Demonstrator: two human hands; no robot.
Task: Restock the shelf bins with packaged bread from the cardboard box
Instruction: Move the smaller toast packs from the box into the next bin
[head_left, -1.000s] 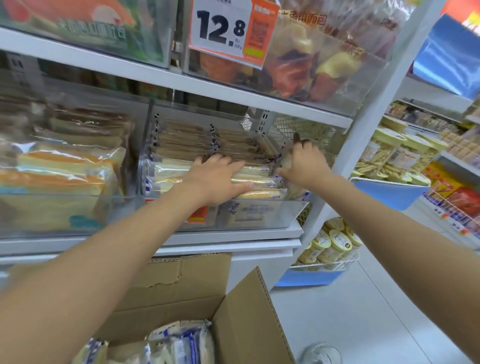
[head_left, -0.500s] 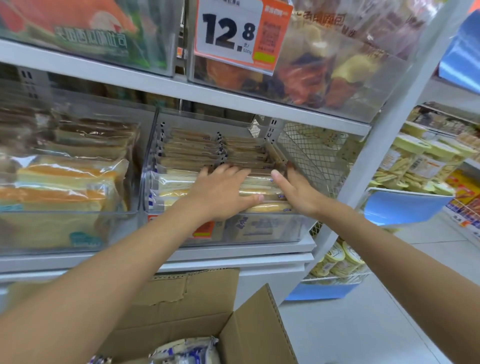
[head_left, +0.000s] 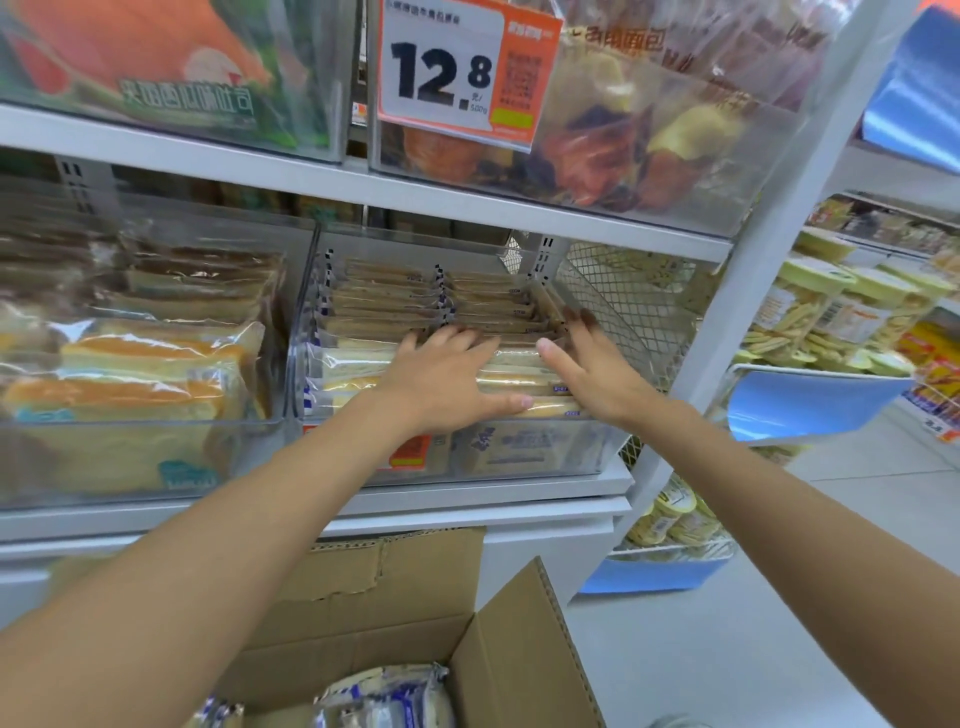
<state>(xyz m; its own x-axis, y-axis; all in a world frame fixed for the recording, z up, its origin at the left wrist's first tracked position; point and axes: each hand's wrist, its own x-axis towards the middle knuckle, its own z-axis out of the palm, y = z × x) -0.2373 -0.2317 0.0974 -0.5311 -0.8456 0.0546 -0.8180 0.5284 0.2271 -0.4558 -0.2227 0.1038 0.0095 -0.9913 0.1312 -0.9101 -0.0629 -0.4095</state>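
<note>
Bread packs (head_left: 358, 364) under both hands, price tag (head_left: 441, 73) reads 12.8.

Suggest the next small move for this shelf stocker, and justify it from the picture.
Probably draw both hands back to the cardboard box: the left hand and right hand lie flat on the seated packs, holding nothing, and bread packs remain in the box.
</note>
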